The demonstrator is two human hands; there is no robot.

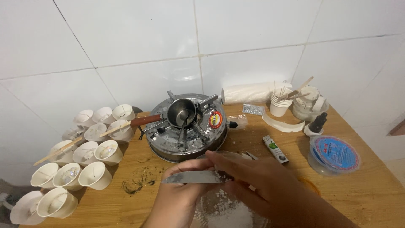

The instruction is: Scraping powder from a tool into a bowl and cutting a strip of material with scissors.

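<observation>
Flakes of white wax point(223, 209) are lying heaped in the clear bowl point(202, 211) at the near edge of the wooden table point(358, 198), right under your hands. You are gripping a flat metal blade point(194, 177) — your left hand point(179, 198) is closed round its underside from below, your right hand point(257, 181) is pinching its right end with fingertips and thumb, a few white crumbs clinging there. That blade is looking thin, stiff and likely slick with wax, so you are safest holding it by the flat faces and the blunt back, never along the edge. The wax itself is probably light and brittle, crumbling rather than bending, and it will scatter if tipped fast. Beyond the bowl a small steel pot point(181, 112) with a wooden handle is sitting on the round gas stove point(185, 126) — whether it is lit I cannot tell. White paper cups point(96, 175) with wicks are standing clustered to your left, well apart from the blade.
</observation>
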